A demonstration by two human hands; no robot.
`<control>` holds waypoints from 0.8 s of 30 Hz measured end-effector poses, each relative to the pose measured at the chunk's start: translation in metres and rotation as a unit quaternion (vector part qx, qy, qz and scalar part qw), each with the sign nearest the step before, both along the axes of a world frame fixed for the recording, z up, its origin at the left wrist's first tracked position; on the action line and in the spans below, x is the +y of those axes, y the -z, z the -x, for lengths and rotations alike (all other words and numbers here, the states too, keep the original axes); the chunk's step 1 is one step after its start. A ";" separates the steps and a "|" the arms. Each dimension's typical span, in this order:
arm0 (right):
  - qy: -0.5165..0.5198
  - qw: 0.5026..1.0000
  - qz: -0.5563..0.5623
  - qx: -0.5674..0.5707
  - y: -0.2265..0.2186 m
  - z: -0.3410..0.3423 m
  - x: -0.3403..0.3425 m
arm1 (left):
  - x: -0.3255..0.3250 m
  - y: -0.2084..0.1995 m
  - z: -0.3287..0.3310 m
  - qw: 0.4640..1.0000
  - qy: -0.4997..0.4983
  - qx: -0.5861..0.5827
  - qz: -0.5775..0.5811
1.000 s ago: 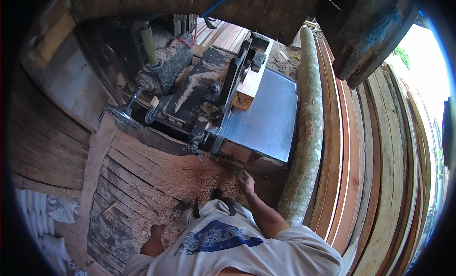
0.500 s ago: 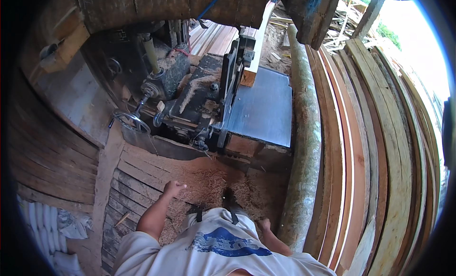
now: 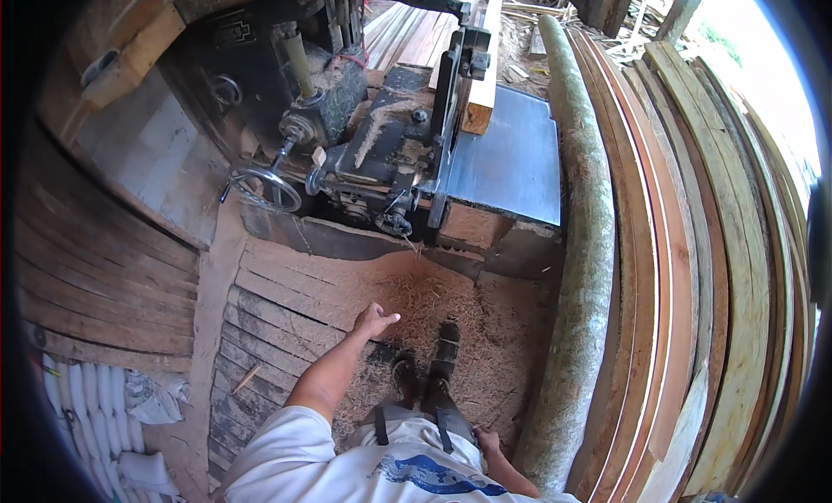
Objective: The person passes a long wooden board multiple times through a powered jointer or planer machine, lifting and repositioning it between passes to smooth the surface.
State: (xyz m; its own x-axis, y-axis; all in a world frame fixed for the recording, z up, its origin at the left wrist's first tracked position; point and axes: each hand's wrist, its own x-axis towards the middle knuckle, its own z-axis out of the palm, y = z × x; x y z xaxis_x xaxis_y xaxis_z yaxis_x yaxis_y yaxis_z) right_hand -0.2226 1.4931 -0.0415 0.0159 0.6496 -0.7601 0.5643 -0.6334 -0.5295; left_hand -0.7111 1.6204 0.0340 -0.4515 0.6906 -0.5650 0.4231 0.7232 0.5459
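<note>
My left hand (image 3: 375, 320) is held out over the sawdust-covered floor, thumb apart from its loosely bent fingers, with nothing seen in it. Down by my right hip hangs my right hand (image 3: 487, 440); its fingers are mostly hidden. In front of me stands a woodworking machine with a smooth metal table (image 3: 511, 161). A squared timber (image 3: 478, 110) lies on that table against the upright black fence (image 3: 447, 104), its sawn end facing me. A spoked handwheel (image 3: 264, 189) sits at the machine's left. Neither hand touches the machine.
A round log (image 3: 582, 269) runs along my right, beside stacked long boards (image 3: 693, 243). Sawdust and shavings (image 3: 425, 297) cover the slatted floor around my boots (image 3: 444, 351). White sacks (image 3: 91, 408) lie at lower left, below a plank wall (image 3: 104, 278).
The view has shifted, so the machine sits higher and further right and my boots now show. My left hand reaches farther forward and right of where it was. The right hand stays by my hip.
</note>
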 end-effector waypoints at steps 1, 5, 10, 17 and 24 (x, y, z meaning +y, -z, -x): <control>0.005 1.000 0.019 0.001 0.013 -0.012 -0.011 | 0.003 0.006 -0.008 1.000 -0.015 -0.011 0.010; 0.089 0.986 0.138 0.034 -0.034 -0.001 -0.035 | 0.023 0.018 -0.015 0.992 -0.068 -0.102 -0.014; 0.201 0.965 0.155 0.064 -0.061 -0.030 -0.078 | 0.114 -0.058 -0.036 0.919 -0.103 -0.363 -0.111; 0.340 0.924 0.157 0.072 -0.057 -0.100 -0.206 | 0.158 -0.086 -0.057 0.892 -0.108 -0.377 -0.226; 0.139 0.990 0.010 0.017 -0.028 -0.165 -0.307 | 0.017 -0.093 -0.164 0.892 -0.122 -0.384 -0.206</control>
